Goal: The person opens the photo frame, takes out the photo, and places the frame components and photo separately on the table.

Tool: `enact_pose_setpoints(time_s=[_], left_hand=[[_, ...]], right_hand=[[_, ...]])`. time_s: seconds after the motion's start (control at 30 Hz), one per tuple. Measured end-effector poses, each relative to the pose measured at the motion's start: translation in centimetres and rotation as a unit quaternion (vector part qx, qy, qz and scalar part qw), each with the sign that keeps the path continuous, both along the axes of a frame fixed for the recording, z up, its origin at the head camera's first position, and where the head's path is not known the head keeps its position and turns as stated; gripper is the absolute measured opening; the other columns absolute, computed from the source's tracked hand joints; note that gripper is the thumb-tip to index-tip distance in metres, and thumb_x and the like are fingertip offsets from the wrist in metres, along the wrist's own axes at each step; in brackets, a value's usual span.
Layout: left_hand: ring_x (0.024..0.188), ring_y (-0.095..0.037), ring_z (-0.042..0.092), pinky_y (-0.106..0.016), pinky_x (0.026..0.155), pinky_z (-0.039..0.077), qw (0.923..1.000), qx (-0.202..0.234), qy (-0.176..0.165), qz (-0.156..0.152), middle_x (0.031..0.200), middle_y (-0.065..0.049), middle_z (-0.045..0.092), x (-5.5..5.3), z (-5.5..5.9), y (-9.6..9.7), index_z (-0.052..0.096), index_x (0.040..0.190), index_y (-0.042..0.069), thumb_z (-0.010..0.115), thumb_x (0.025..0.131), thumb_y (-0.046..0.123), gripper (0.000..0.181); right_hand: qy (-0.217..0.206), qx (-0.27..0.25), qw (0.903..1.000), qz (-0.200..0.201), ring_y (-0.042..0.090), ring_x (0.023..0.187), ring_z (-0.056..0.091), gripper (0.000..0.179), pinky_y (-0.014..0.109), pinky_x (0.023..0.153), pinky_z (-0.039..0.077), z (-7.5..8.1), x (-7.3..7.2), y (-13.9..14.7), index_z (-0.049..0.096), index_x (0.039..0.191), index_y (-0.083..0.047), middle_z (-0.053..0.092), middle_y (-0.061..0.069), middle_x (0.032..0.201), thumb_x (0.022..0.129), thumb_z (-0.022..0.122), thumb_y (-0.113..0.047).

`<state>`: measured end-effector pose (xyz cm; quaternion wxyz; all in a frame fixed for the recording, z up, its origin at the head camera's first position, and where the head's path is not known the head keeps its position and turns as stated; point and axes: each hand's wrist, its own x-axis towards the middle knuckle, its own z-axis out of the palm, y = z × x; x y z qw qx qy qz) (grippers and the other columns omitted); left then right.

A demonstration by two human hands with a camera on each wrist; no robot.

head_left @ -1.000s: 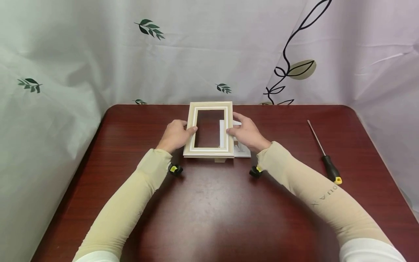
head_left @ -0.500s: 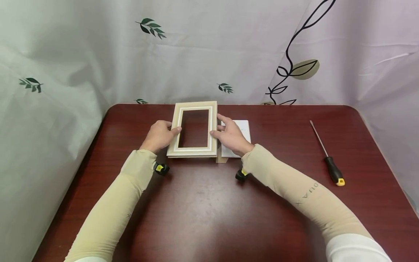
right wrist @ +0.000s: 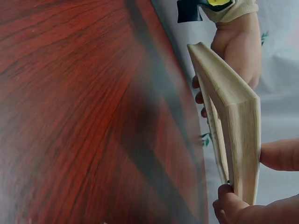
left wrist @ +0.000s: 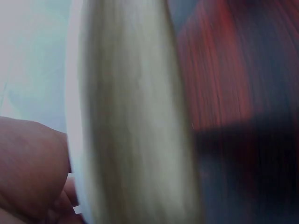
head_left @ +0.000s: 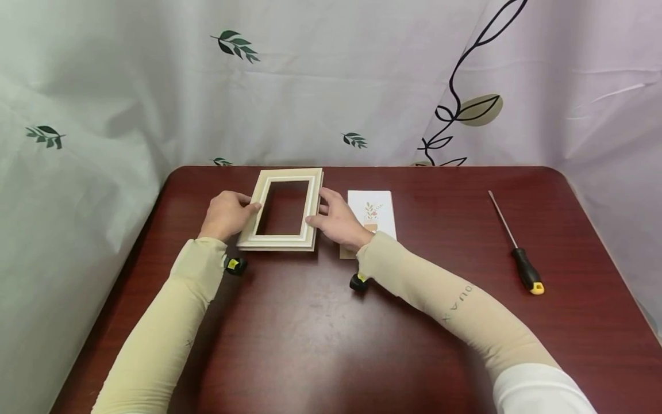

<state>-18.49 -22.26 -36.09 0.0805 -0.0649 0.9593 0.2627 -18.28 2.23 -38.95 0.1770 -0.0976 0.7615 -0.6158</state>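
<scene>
Both hands hold a cream picture frame (head_left: 276, 242) with a white inner border and an opening through its middle. My left hand (head_left: 223, 215) grips the left side, thumb on the front face. On the opposite side my right hand (head_left: 338, 219) pinches the frame, thumb in front and fingers behind. In the right wrist view the frame (right wrist: 245, 140) is seen edge-on above the tabletop, with the left hand (right wrist: 240, 51) at its far side. The left wrist view is filled by the blurred frame edge (left wrist: 135, 112).
A white card (head_left: 381, 201) with a floral print lies right of the frame, partly behind the right hand. A tan piece (head_left: 346, 253) pokes out below it. Farther right lies a screwdriver (head_left: 526, 270) with a black and yellow handle. A patterned curtain (head_left: 289, 86) hangs behind the table (head_left: 320, 345).
Both hands have carried the picture frame leftward, off the white card, which now shows its floral print. The frame has also dipped slightly and tilted. The screwdriver stays put.
</scene>
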Motion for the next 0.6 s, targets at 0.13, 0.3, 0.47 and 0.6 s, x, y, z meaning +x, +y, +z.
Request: enact_pose_setpoints(time_s=[0.13,0.3,0.47,0.6], left_hand=[[0.105,-0.039,0.061,-0.051,0.087,0.05,0.9997,-0.02,0.013,0.01,0.12,-0.025,0.067,0.1,-0.3,-0.6,0.067,0.124,-0.006,0.06,0.1,0.026,0.041],[0.107,-0.043,0.06,-0.054,0.09,0.048,0.9984,-0.046,0.029,0.018,0.117,-0.025,0.068,-0.1,-0.9,-1.4,0.069,0.12,-0.006,0.059,0.099,0.024,0.039],[0.107,-0.044,0.061,-0.056,0.092,0.047,0.9969,-0.068,0.024,0.032,0.115,-0.026,0.068,-0.2,-1.3,-1.9,0.07,0.118,-0.007,0.057,0.1,0.024,0.038],[0.106,-0.045,0.062,-0.056,0.091,0.048,0.9956,-0.083,0.02,0.039,0.113,-0.026,0.069,-0.3,-1.7,-2.2,0.072,0.114,-0.006,0.058,0.098,0.024,0.037]], right_hand=[[-0.014,0.005,0.9999,0.007,0.031,0.142,0.041,0.079,0.036,0.107,0.044,-0.4,-0.2,-0.8,0.021,0.159,-0.002,0.018,0.012,0.165,0.094,0.065,-0.004],[-0.026,0.005,0.9995,0.016,0.031,0.144,0.038,0.081,0.037,0.109,0.042,-1.0,-0.5,-2.0,0.018,0.16,-0.003,0.02,0.011,0.166,0.094,0.065,-0.003],[-0.032,0.003,0.9989,0.035,0.029,0.145,0.035,0.084,0.035,0.111,0.04,-1.4,-0.8,-3.1,0.015,0.16,-0.002,0.02,0.013,0.166,0.094,0.066,-0.003],[-0.033,0.005,0.9985,0.043,0.03,0.144,0.037,0.085,0.034,0.111,0.038,-1.6,-1.0,-3.6,0.014,0.16,-0.001,0.021,0.016,0.165,0.093,0.066,-0.001]])
